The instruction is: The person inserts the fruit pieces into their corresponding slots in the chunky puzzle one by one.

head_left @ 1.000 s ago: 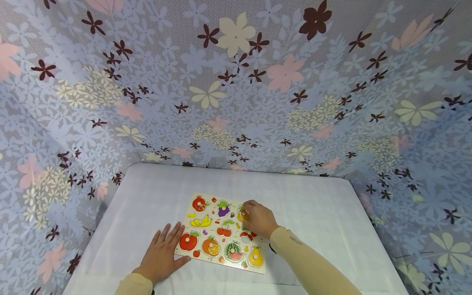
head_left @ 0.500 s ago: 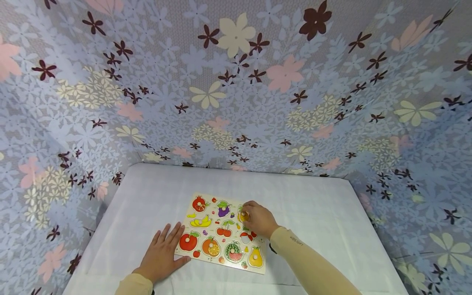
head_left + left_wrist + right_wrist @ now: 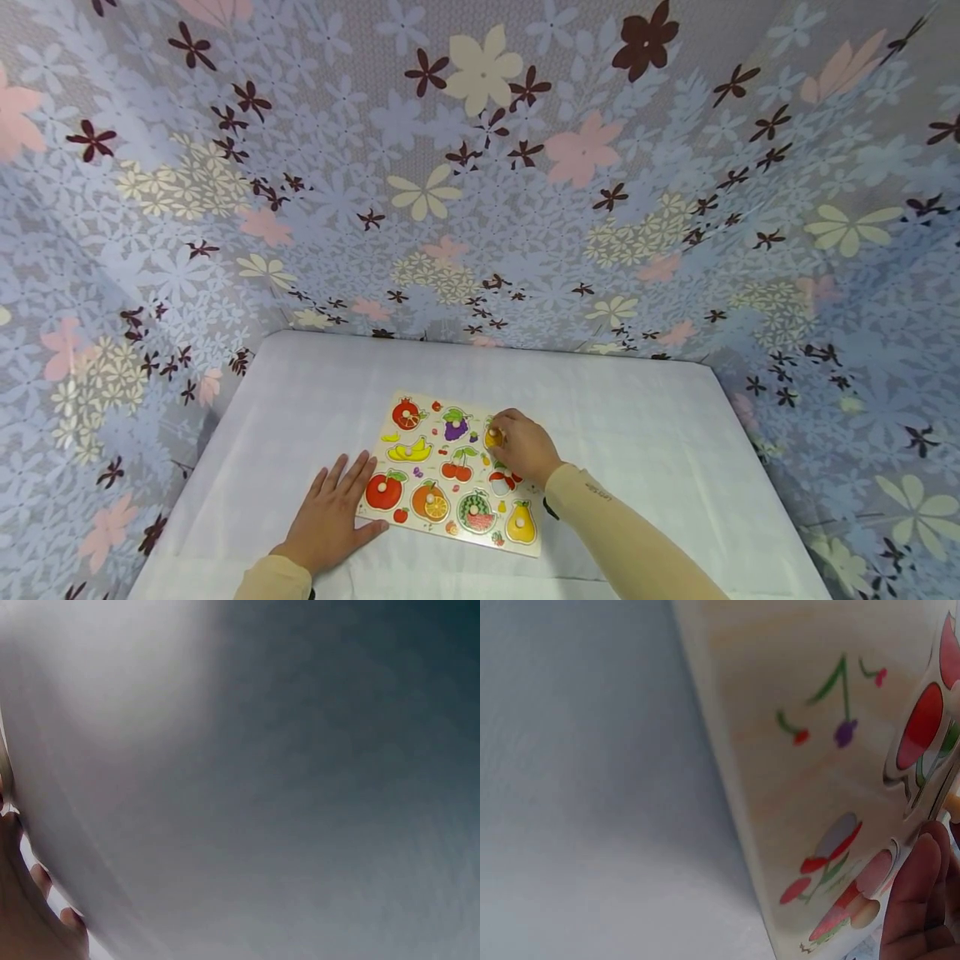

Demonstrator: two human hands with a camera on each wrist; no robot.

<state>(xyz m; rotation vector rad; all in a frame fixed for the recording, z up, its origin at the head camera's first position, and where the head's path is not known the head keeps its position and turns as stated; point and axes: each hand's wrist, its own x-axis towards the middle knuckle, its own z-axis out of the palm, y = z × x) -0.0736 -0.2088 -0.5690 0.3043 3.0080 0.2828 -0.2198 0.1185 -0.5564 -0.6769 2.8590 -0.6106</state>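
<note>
A pale wooden fruit puzzle board (image 3: 433, 462) lies on the white-covered table. My right hand (image 3: 528, 450) reaches over its far right corner and pinches a yellow-orange puzzle piece (image 3: 492, 436), which the fingers partly cover. In the right wrist view, those fingers (image 3: 911, 892) are curled at the image's right edge, close over the board. My left hand (image 3: 327, 517) lies flat with fingers spread, fingertips at the board's left edge. Nearest it is the red apple piece (image 3: 384, 492). A red-and-white piece (image 3: 505, 481) sits partly under my right wrist.
More knobbed pieces sit in the board: bananas (image 3: 409, 450), grapes (image 3: 455, 425), cherries (image 3: 457, 469), an orange (image 3: 430, 502), a watermelon (image 3: 476, 512) and a pear (image 3: 521, 523). White cloth (image 3: 637, 467) surrounds the board. A floral curtain (image 3: 480, 233) hangs behind the table.
The yellow-orange piece in my right hand has shifted very slightly, and less of it shows past the fingers. My left hand and the board keep their places.
</note>
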